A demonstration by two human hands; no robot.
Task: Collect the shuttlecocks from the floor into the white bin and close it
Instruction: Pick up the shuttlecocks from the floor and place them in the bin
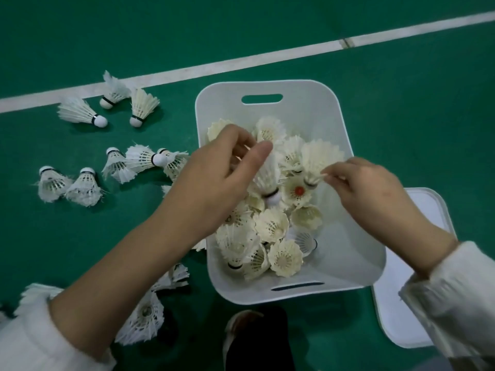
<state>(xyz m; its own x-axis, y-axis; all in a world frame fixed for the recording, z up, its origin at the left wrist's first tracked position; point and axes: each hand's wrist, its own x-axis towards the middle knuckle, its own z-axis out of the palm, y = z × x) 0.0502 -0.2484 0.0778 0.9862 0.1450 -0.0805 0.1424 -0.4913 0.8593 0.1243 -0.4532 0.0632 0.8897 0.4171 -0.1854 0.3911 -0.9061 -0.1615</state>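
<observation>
My left hand (214,183) pinching a cork-down shuttlecock (267,178), my right hand (367,188) pinching a second shuttlecock (318,156) by its feathers, both over the white bin (356,236), piled shuttlecocks (270,226) inside, lid (401,317) beside it, loose shuttlecocks (80,113) on the green floor (401,116)

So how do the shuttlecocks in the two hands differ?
The left hand grips the left-hand shuttlecock by its skirt; the right hand only pinches the right-hand shuttlecock with its fingertips. The left-hand one looks whiter, cork showing below; the right-hand one is creamier, fanned wide. Both are held over the white bin.
</observation>
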